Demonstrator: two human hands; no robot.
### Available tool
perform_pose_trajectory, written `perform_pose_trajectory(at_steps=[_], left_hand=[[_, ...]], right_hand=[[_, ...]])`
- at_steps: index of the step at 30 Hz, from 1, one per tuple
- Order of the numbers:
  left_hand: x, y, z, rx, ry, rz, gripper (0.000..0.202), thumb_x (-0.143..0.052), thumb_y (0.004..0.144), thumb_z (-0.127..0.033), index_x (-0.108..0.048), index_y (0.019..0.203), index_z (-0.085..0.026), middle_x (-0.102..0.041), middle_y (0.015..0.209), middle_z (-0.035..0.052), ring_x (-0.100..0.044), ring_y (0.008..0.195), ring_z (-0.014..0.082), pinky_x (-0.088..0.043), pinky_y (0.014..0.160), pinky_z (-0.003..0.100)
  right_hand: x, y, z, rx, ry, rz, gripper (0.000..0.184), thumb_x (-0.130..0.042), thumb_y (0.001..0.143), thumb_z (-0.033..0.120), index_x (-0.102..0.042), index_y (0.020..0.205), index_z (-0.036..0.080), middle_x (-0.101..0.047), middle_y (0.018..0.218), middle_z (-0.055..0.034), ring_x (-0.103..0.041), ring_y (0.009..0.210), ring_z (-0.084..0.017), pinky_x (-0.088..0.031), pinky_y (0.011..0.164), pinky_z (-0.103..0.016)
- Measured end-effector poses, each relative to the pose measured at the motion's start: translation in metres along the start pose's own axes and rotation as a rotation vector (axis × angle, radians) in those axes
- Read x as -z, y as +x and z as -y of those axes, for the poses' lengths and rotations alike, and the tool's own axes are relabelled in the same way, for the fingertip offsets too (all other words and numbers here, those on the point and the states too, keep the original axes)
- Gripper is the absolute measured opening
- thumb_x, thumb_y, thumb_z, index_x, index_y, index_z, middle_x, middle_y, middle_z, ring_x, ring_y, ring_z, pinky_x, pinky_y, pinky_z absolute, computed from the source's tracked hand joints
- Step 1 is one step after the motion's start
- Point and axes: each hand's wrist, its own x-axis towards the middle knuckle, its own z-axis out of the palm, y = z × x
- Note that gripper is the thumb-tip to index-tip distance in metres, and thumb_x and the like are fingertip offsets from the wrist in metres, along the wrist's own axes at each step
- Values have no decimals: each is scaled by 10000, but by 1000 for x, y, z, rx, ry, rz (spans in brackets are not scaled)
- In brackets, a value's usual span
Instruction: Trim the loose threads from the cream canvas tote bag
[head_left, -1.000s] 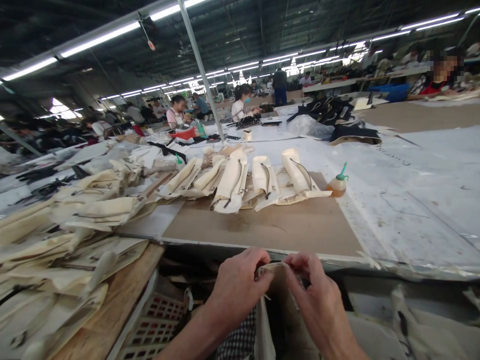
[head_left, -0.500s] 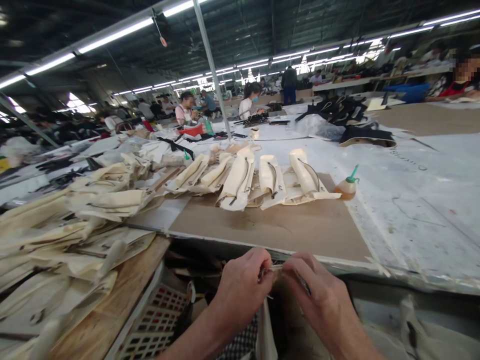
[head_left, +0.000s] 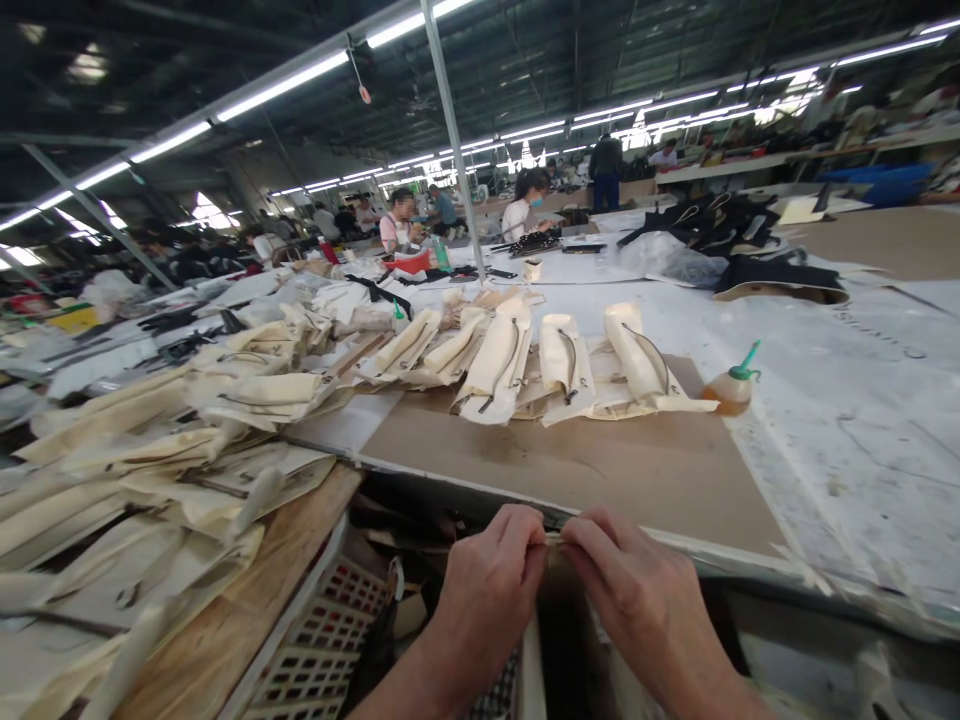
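Just in front of the table's near edge, my left hand (head_left: 491, 575) and my right hand (head_left: 637, 580) are close together, fingertips almost meeting. Both are closed in a pinch. A thin pale edge shows between the fingertips, but the hands hide what it belongs to. Beyond them, several cream fabric pieces (head_left: 495, 362) with dark curved strips lie in a row at the back of a brown board (head_left: 555, 460). At the right end of that row stands a squat bottle (head_left: 729, 392) of amber liquid with a green nozzle.
A heap of cream pieces (head_left: 172, 470) covers the wooden surface (head_left: 225, 590) on the left. Below it sits a white plastic basket (head_left: 322, 620). Black pieces (head_left: 705, 225) and clear plastic (head_left: 667, 258) lie farther back on the white table (head_left: 862, 470). Several people work beyond.
The view has swung slightly left, so the table things appear farther right. Both hands stay at the table edge, their fingertips now closer together and more tightly closed.
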Motion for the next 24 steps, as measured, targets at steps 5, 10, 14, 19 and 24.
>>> perform_pose_trajectory(at_steps=[5,10,14,19,24], left_hand=[[-2,-2,0,-94,24,-65,181,-455,919,-58,-537,833,-194,-687,987,42,-696,843,168,-534,683,235],[0,2,-3,81,-5,16,154,-544,842,-45,-540,868,-197,-679,906,10,-658,716,153,-507,638,243],[2,5,-7,208,-35,87,150,-574,807,-67,-523,822,-207,-678,882,-11,-629,694,149,-490,654,255],[1,5,-10,209,-49,98,137,-536,812,-83,-500,807,-215,-688,907,-6,-642,712,143,-493,677,243],[1,3,-10,168,-49,80,132,-512,819,-87,-507,824,-219,-688,910,5,-660,747,146,-505,685,229]], right_hand=[[-2,2,-3,16,-1,6,224,-392,996,196,-584,889,237,-619,811,1,-617,635,-149,-358,549,-247],[-2,1,-5,13,7,10,227,-393,992,191,-593,891,228,-621,821,-6,-609,649,-149,-355,558,-242],[-2,-2,-7,-5,25,-11,222,-401,993,187,-598,898,227,-628,845,-7,-608,681,-145,-362,584,-236],[0,-4,-8,8,35,-32,199,-423,985,163,-573,863,212,-633,848,-8,-605,689,-142,-382,613,-241],[3,-5,-5,-7,51,-58,184,-435,975,136,-574,876,206,-640,831,-4,-621,707,-147,-407,623,-245]])
